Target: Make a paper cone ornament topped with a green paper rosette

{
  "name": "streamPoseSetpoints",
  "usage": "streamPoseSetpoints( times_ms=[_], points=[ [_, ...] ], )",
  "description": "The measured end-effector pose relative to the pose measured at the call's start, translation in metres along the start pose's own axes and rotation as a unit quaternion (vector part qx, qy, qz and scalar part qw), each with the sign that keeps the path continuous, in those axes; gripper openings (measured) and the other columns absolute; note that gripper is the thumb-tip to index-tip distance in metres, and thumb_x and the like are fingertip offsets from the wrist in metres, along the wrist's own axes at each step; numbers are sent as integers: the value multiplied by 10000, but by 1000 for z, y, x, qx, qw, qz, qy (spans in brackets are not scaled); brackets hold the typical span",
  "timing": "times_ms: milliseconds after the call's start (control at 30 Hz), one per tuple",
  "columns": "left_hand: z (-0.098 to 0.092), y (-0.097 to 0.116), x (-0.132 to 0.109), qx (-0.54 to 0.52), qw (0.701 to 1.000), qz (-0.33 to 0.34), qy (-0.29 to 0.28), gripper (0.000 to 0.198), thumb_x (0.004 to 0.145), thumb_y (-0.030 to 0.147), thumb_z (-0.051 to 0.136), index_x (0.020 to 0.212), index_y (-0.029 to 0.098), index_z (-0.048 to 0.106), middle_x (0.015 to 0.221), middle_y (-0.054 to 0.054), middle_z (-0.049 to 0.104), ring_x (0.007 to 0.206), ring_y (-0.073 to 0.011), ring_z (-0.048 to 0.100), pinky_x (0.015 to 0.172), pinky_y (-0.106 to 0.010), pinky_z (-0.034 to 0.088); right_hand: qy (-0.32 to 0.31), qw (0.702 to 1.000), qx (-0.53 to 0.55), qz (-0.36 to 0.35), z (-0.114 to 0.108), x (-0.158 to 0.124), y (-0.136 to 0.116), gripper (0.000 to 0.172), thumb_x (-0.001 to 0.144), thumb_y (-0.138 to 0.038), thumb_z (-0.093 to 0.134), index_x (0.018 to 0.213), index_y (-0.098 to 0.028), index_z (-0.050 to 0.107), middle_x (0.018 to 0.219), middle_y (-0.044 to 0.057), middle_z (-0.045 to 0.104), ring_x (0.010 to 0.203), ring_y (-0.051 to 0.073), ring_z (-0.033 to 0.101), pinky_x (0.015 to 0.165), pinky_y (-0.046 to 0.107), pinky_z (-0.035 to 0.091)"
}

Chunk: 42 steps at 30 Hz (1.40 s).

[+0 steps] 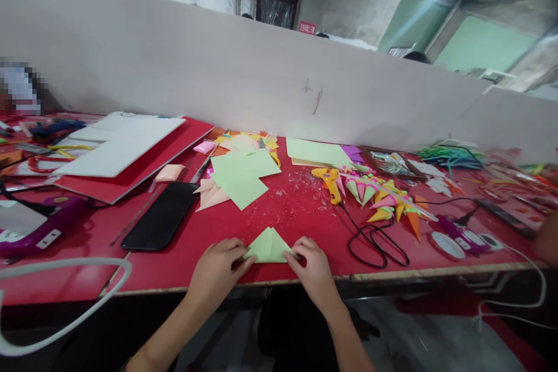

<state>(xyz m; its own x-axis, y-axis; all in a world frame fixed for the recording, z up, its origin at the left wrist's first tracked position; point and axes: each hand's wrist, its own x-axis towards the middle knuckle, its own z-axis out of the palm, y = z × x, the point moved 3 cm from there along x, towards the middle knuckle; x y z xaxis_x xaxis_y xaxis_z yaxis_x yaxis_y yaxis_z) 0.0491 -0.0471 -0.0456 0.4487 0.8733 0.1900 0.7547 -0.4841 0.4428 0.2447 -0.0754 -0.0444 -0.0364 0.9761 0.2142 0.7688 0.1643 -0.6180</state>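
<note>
A light green sheet of paper (271, 247), folded into a triangle with its point away from me, lies at the front edge of the red table. My left hand (224, 261) pinches its left corner between thumb and fingers. At the right corner, my right hand (310, 261) grips the paper the same way. Beyond it lie loose green paper squares (242, 177), partly over some folded peach paper (212, 195). To the right rests a yellow glue gun (329, 181) with a black cord, beside a pile of coloured paper cones (383, 197).
A black phone (161, 218) lies left of my hands. White boards (126, 139) rest on a red board further left. Purple power strips (464, 235) sit at both sides. A white partition (244, 81) closes off the back. A white cable (65, 331) loops over the front left edge.
</note>
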Motion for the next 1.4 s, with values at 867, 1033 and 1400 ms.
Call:
streamPoseSetpoints(
  times_ms=[867,1033,1400],
  points=[
    [-6,0,5,180,984,-16,5,304,874,331,379,655,177,522,674,-28,595,714,-199,549,698,-330,307,21,970,-240,42,7,3,-2,234,839,-301,488,635,-188,499,710,3,542,734,168,485,686,290,281],
    [-7,0,8,142,989,-30,-8,337,864,374,391,615,178,505,639,-18,569,659,-183,536,652,-311,320,31,972,-233,32,8,3,-2,241,844,-304,474,635,-188,505,707,10,538,722,169,482,678,295,286],
    [4,10,8,-54,996,20,-65,170,832,308,485,874,203,612,875,-30,609,797,-161,559,684,-243,402,-28,998,-35,-32,-12,-5,-2,66,796,-256,550,794,-218,603,855,9,548,821,159,492,744,278,350]
  ],
)
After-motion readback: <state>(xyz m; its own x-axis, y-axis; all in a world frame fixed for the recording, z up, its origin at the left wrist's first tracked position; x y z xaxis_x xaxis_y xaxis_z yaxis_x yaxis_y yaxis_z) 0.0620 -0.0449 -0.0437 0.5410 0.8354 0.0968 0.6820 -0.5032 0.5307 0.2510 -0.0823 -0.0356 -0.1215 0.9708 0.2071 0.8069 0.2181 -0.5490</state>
